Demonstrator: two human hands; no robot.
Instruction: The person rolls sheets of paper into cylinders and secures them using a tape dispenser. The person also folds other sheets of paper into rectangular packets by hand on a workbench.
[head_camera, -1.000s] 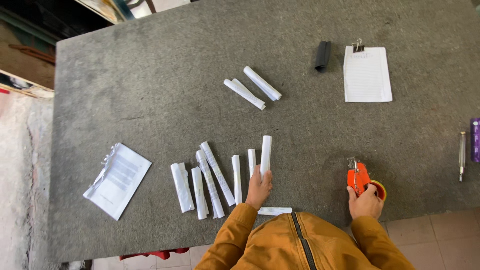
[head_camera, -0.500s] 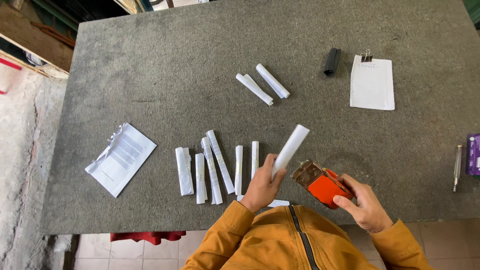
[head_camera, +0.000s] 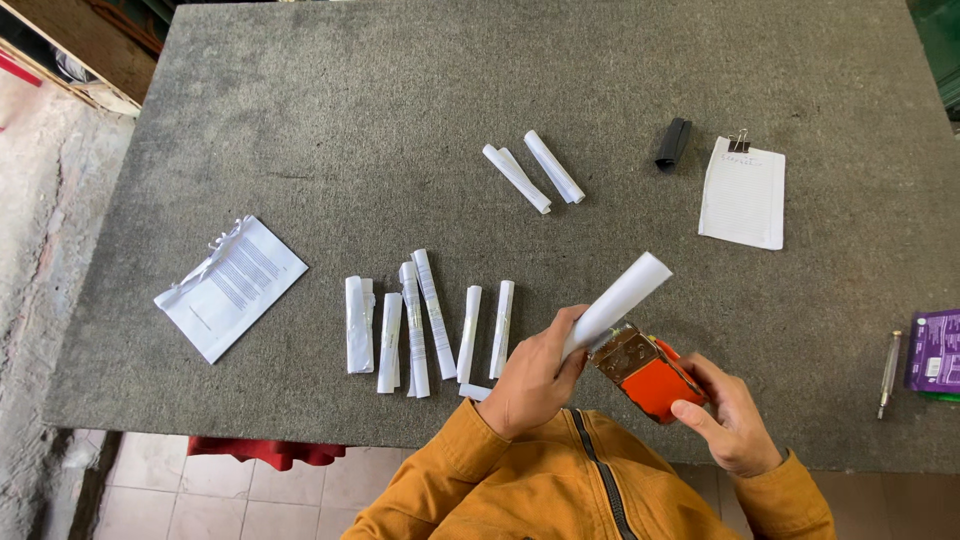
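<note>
Grey table (head_camera: 300, 120), paper roll (head_camera: 620, 298), dispenser (head_camera: 650, 378)

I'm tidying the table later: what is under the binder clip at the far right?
The binder clip grips the top edge of a white paper stack lying on the grey table. How many sheets it holds is hidden.

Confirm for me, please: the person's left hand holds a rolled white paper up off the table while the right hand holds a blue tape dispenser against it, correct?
Not quite: the tape dispenser is orange-red, not blue, as the head view shows. The rest holds: the left hand holds the rolled white paper up off the table, and the right hand holds the dispenser against the roll's lower end.
</note>
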